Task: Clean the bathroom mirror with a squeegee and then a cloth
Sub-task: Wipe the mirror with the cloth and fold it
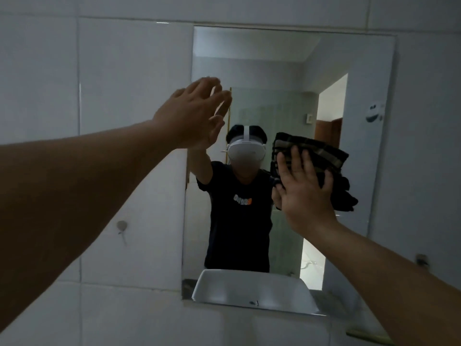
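I see my right hand (305,193) pressing a dark plaid cloth (316,156) flat against the mirror (274,71), fingers straight, grip apart. My left hand (193,113) rests spread-fingered at the mirror's left edge, grip apart too. White wall tiles (112,83) surround the glass; a white basin (249,288) sits below.

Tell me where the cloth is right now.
In the head view the cloth is right of centre, pressed flat against the mirror under the right hand.
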